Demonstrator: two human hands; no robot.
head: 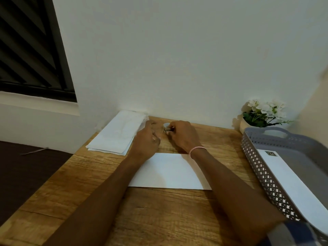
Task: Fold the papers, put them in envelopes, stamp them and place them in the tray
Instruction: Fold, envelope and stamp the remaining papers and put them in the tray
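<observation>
Two hands meet at the far edge of your wooden desk. Leftmost lies the paper stack; your left hand, loosely curled and empty, sits beside it. Your right hand pinches a small stamp roll. A white envelope rests under your wrists; the grey tray holds a stamped envelope

I am seeing no readable text anywhere. A small dark stamp is sitting on the envelope in the tray at my three o'clock, perhaps bearing a mark, too blurred to read.
</observation>
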